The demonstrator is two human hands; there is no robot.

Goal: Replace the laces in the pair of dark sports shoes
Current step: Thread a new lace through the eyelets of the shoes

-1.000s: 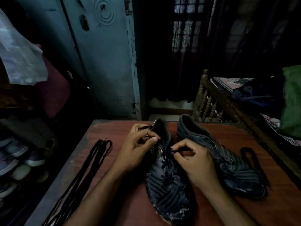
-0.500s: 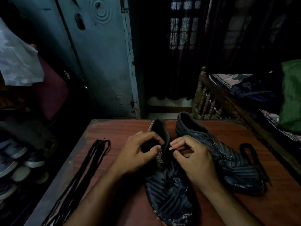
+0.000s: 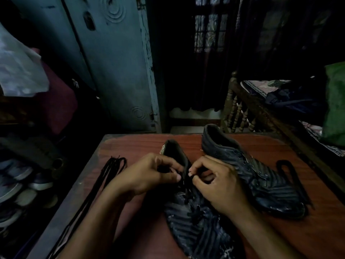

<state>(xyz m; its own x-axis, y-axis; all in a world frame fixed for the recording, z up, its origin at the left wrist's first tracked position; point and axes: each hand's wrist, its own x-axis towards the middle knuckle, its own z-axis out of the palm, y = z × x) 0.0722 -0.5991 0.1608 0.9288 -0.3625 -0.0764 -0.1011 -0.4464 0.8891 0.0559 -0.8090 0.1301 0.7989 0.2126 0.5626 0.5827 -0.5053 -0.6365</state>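
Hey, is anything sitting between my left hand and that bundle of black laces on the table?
Nothing visible. The bundle of laces lies on bare table just left of the left hand, which is now pinching the lace on the near shoe with the right hand.

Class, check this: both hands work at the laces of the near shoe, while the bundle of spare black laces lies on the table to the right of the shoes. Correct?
Not quite. The head view shows the bundle of spare black laces on the table to the left of the shoes. The rest holds: left hand and right hand work at the near shoe.
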